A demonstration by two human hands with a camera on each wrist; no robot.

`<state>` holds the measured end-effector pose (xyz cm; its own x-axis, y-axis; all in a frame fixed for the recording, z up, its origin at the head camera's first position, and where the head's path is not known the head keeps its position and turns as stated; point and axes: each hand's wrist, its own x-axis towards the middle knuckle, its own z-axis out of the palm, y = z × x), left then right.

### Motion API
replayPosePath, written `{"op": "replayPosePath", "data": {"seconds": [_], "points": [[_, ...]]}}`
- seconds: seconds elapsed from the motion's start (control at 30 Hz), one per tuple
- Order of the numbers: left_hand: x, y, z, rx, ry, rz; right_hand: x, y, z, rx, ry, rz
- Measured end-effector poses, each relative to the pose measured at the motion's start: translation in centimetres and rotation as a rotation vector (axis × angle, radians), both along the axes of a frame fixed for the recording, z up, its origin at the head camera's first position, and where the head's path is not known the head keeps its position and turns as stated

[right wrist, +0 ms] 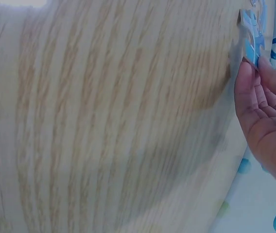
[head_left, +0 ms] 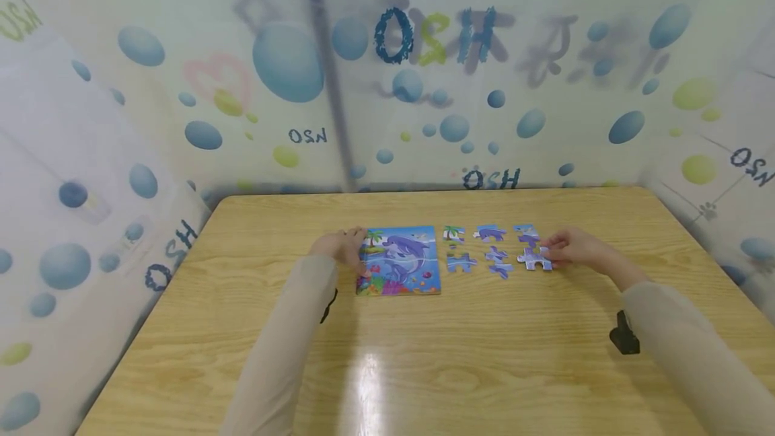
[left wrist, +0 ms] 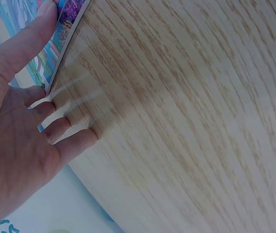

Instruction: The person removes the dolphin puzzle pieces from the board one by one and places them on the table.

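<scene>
A square dolphin picture board (head_left: 399, 261) lies flat on the wooden table, its left side held by my left hand (head_left: 346, 247). In the left wrist view the thumb (left wrist: 31, 41) rests on the printed face, while the other fingers bend at the board's edge and touch the table. To the right, my right hand (head_left: 575, 252) pinches a jigsaw piece (head_left: 535, 259) between thumb and fingers. That piece (right wrist: 251, 41) is seen nearly edge-on in the right wrist view. Just behind it lies another piece (head_left: 527, 234), close to the fingertips.
Between the board and my right hand, several loose jigsaw pieces lie in two rough rows, including a palm-tree piece (head_left: 453, 234) and a dolphin piece (head_left: 490, 233). A patterned curtain (head_left: 454, 128) stands behind the wooden table (head_left: 460, 362).
</scene>
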<state>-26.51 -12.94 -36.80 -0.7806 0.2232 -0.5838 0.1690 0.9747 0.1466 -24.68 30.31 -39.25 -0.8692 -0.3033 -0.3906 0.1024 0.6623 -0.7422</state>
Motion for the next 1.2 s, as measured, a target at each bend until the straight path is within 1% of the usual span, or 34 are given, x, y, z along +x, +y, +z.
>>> {"op": "replayPosePath", "data": {"seconds": [0.13,0.33,0.43,0.53,0.63,0.77,0.83,0.9,1.03,1.1,1.2], "points": [[-0.1,0.1,0.0,-0.003,0.0,-0.008,0.0,0.4,-0.3,0.018,0.003,-0.002],[-0.2,0.1,0.0,-0.003,-0.003,-0.009,0.0,0.5,-0.1,0.095,0.06,0.025],[-0.1,0.1,0.0,0.0,-0.003,-0.015,0.0,0.6,-0.1,0.114,0.091,0.042],[-0.1,0.1,0.0,-0.003,-0.001,-0.018,0.1,0.7,-0.3,0.107,0.101,0.044],[-0.1,0.0,-0.1,-0.009,0.005,-0.023,0.1,0.7,-0.4,0.094,0.085,0.027],[0.0,-0.2,-0.3,-0.014,0.039,-0.045,0.2,0.3,-0.4,0.078,0.055,-0.006],[0.2,-0.3,-0.5,0.001,0.056,-0.053,0.2,0.0,-0.4,0.072,0.05,-0.019],[0.3,-0.4,-0.7,0.038,0.065,-0.054,0.3,-0.3,-0.2,0.067,0.077,-0.021],[0.4,-0.6,-0.9,0.111,0.047,-0.062,0.3,-1.3,0.2,0.051,0.143,-0.044],[0.4,-0.6,-1.0,0.108,0.037,-0.074,0.2,-1.9,0.3,0.033,0.166,-0.059],[0.3,-0.5,-0.9,0.068,0.022,-0.084,0.0,-3.0,0.6,0.009,0.184,-0.07]]}}
